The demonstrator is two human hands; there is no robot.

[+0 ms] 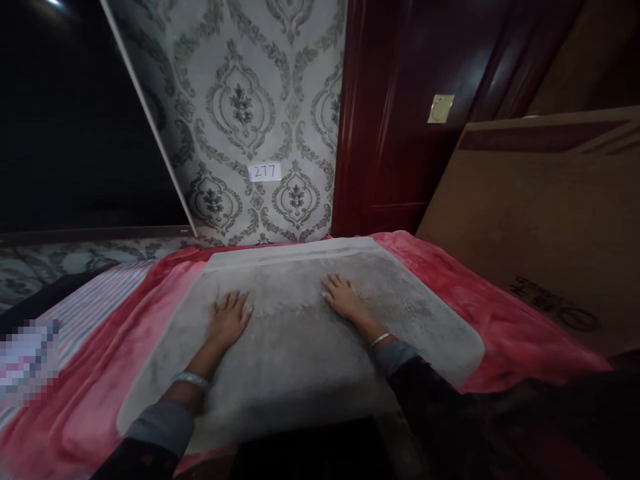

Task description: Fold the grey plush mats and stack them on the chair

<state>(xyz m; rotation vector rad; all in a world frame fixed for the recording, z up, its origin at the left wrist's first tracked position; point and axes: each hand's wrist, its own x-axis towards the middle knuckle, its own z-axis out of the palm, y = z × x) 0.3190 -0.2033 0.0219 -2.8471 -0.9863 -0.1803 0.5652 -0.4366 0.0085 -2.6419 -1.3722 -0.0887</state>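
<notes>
A grey, soft-looking cloth (285,347), perhaps a towel or a small blanket, lies spread out before me with a paler band along its far edge. On its left half rests my left hand (231,319), palm down with the fingers apart. My right hand (344,297) lies flat on the same cloth, right of the middle and a little farther away, its fingers also spread. Neither hand grips anything. The cloth looks mostly smooth, with slight wrinkles between the hands. Under it is a red and pink plush blanket (510,330).
Striped fabric (95,303) lies at the left, near a blurred-out patch. A large dark screen (85,127) stands behind it. Patterned wallpaper bears a paper label (265,171) reading 277. A dark red door (395,107) and a big cardboard box (540,207) border the right side.
</notes>
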